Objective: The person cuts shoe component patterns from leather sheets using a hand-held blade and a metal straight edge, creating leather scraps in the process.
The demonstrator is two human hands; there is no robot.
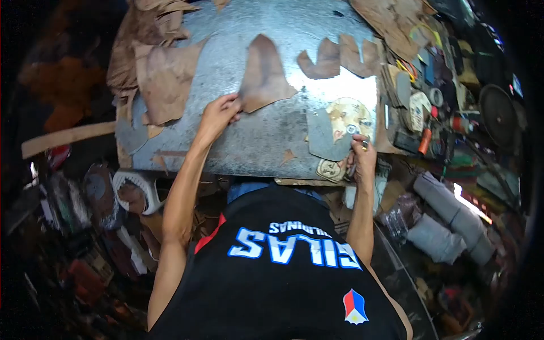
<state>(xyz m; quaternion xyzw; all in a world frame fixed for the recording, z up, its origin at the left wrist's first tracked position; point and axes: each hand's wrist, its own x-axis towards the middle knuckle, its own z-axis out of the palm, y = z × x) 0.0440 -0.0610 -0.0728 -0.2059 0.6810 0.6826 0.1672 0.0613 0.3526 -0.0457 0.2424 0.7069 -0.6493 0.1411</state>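
A brown leather piece (265, 76) with a pointed top lies on the grey metal-topped table (226, 147). My left hand (220, 117) pinches its lower left corner between thumb and fingers. At the table's right front, my right hand (363, 156) is closed, its fingers at the edge of a round cream pattern (347, 113) that overlaps a grey flat piece (323, 139). What sits inside the right hand is too small to make out. A small cream pattern with writing (330, 169) lies just left of that hand.
Curved leather scraps (320, 63) lie at the back right and a large leather piece (167, 82) at the left. Along the right side are an orange-handled tool (424, 141), tape rolls and other patterns. A white plastic stool (136, 192) stands below the table's left front.
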